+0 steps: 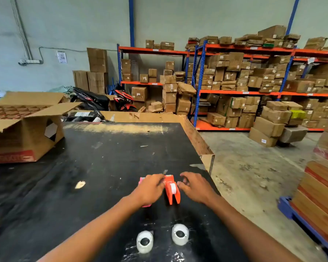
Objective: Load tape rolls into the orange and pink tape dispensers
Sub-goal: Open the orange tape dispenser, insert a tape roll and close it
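Left hand (150, 188) covers pink dispenser (141, 180), grip unclear. Right hand (194, 185) open beside wedge-shaped orange dispenser (172, 191). Two white rolls (144, 241) lie on scuffed black surface (106, 159).

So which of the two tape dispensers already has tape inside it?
The orange plastic tape dispenser, between the hands, holds a white roll. The pink plastic tape dispenser is mostly hidden under the left hand, so its contents cannot be seen.
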Demonstrator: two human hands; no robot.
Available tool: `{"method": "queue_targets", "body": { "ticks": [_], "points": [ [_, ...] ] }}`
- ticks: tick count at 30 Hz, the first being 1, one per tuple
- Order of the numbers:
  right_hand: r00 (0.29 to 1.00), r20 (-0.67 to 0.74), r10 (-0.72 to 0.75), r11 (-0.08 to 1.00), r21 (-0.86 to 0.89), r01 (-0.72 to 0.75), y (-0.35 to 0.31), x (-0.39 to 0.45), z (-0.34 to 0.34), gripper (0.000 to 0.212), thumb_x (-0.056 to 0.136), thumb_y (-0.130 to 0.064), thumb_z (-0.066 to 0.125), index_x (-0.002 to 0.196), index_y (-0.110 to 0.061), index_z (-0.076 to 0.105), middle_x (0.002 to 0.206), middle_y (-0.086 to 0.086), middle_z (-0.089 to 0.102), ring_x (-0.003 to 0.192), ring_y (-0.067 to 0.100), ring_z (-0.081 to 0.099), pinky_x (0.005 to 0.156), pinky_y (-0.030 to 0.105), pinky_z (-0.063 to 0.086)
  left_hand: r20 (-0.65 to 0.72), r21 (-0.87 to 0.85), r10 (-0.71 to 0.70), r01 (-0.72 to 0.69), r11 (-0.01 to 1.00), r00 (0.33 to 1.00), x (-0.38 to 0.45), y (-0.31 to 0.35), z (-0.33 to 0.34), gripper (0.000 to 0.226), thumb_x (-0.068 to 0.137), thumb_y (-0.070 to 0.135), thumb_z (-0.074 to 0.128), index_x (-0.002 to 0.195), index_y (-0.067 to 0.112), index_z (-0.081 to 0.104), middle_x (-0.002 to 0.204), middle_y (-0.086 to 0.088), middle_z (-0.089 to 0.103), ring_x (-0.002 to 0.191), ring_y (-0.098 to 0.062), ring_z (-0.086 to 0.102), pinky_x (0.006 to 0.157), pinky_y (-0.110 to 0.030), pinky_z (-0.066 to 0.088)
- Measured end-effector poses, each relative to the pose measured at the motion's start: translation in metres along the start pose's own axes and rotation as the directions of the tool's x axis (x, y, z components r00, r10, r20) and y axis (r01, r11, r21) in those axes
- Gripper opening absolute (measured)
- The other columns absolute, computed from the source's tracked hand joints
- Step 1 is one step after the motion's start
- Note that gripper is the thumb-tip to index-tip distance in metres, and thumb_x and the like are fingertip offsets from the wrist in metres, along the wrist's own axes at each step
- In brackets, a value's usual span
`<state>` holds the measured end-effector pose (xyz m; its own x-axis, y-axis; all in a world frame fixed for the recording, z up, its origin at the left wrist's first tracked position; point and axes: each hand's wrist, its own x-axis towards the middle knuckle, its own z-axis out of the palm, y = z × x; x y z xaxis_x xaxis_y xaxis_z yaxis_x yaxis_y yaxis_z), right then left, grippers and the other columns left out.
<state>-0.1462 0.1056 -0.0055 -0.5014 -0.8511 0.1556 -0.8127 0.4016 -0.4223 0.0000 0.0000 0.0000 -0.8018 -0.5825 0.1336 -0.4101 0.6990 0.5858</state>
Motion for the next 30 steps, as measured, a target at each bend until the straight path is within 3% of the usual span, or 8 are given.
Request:
{"method": "queue_targets", "body": {
  "ticks": [3, 7, 11, 14, 18, 21, 26, 30],
  "points": [
    [0.988, 0.128, 0.09, 0.992, 0.073, -0.1, 0.004, -0.003, 0.019, 0.039, 0.084, -0.036, 0.063, 0.113, -0.01, 0.063, 0.104, 0.012, 0.071, 0.1, 0.03, 0.065, 0.086, 0.038, 0.052, 0.101, -0.107, -0.106, 0.117, 0.987, 0.989, 0.008, 0.004, 0.02, 0.03, 0.093, 0.005, 0.041, 0.106, -0.002, 0.068, 0.111, -0.024, 0.07, 0.098, -0.034, 0.063, 0.091, -0.039, 0.048],
    [0.99, 0.008, 0.139, 0.98, 0.143, -0.139, 0.008, -0.008, 0.043, 0.014, 0.082, -0.016, 0.056, 0.073, -0.005, 0.06, 0.085, 0.02, 0.069, 0.082, 0.038, 0.062, 0.066, 0.039, 0.047, 0.101, -0.232, -0.22, 0.238, 0.943, 0.97, 0.011, 0.008, 0.039, 0.031, 0.094, 0.01, 0.042, 0.1, -0.004, 0.069, 0.106, -0.028, 0.07, 0.099, -0.041, 0.064, 0.09, -0.045, 0.051],
    [0.983, -0.172, 0.057, 0.972, 0.234, -0.016, 0.005, -0.012, 0.037, 0.012, 0.081, -0.012, 0.056, 0.072, -0.008, 0.063, 0.07, 0.005, 0.062, 0.061, 0.021, 0.055, 0.063, 0.041, 0.049, 0.055, -0.573, -0.358, 0.323, 0.753, 0.932, 0.009, 0.018, 0.04, 0.041, 0.096, 0.042, 0.042, 0.112, 0.01, 0.063, 0.108, -0.022, 0.071, 0.085, -0.028, 0.066, 0.08, -0.037, 0.055],
    [0.985, -0.157, -0.067, 0.954, 0.28, 0.109, -0.005, -0.016, 0.027, 0.011, 0.081, -0.021, 0.059, 0.085, -0.019, 0.068, 0.078, -0.004, 0.062, 0.065, 0.013, 0.058, 0.066, 0.033, 0.051, -0.003, -0.704, -0.373, 0.263, 0.659, 0.928, 0.01, 0.023, 0.037, 0.038, 0.098, 0.041, 0.035, 0.123, 0.017, 0.049, 0.117, -0.017, 0.066, 0.103, -0.03, 0.065, 0.082, -0.039, 0.056],
    [0.995, -0.092, -0.041, 0.827, 0.555, 0.085, -0.015, -0.016, 0.011, 0.021, 0.093, -0.03, 0.049, 0.097, -0.026, 0.069, 0.086, -0.005, 0.074, 0.078, 0.003, 0.067, 0.075, 0.021, 0.052, -0.122, -0.642, -0.249, 0.115, 0.758, 0.961, 0.007, 0.024, 0.032, 0.034, 0.101, 0.038, 0.026, 0.122, 0.02, 0.044, 0.087, -0.009, 0.068, 0.071, -0.017, 0.065, 0.059, -0.026, 0.05],
    [0.998, -0.059, -0.027, 0.755, 0.654, 0.059, -0.025, -0.014, 0.007, 0.025, 0.095, -0.033, 0.05, 0.114, -0.022, 0.063, 0.089, 0.009, 0.075, 0.079, 0.018, 0.071, 0.076, 0.033, 0.056, -0.151, -0.612, -0.184, 0.054, 0.789, 0.971, 0.002, 0.024, 0.029, 0.03, 0.101, 0.038, 0.026, 0.123, 0.03, 0.043, 0.072, 0.001, 0.063, 0.05, 0.001, 0.06, 0.047, -0.015, 0.046],
    [0.99, -0.133, 0.035, 0.644, 0.761, 0.08, -0.031, -0.008, 0.008, 0.018, 0.096, -0.028, 0.051, 0.088, -0.029, 0.067, 0.073, 0.012, 0.067, 0.06, 0.012, 0.057, 0.055, 0.027, 0.049, -0.279, -0.504, -0.245, 0.075, 0.86, 0.929, -0.005, 0.014, 0.004, 0.031, 0.099, 0.041, 0.021, 0.119, 0.03, 0.042, 0.075, 0.0, 0.056, 0.061, -0.017, 0.055, 0.067, -0.035, 0.046],
    [0.992, -0.071, 0.103, 0.884, 0.464, -0.058, -0.008, 0.006, 0.012, 0.027, 0.089, -0.035, 0.054, 0.078, -0.019, 0.072, 0.057, -0.003, 0.064, 0.057, 0.014, 0.061, 0.064, 0.032, 0.052, -0.183, -0.75, -0.421, 0.151, 0.644, 0.888, -0.009, 0.004, -0.024, 0.026, 0.097, 0.031, 0.027, 0.104, 0.015, 0.046, 0.072, -0.005, 0.044, 0.053, -0.017, 0.046, 0.051, -0.029, 0.036]
  ]
}}
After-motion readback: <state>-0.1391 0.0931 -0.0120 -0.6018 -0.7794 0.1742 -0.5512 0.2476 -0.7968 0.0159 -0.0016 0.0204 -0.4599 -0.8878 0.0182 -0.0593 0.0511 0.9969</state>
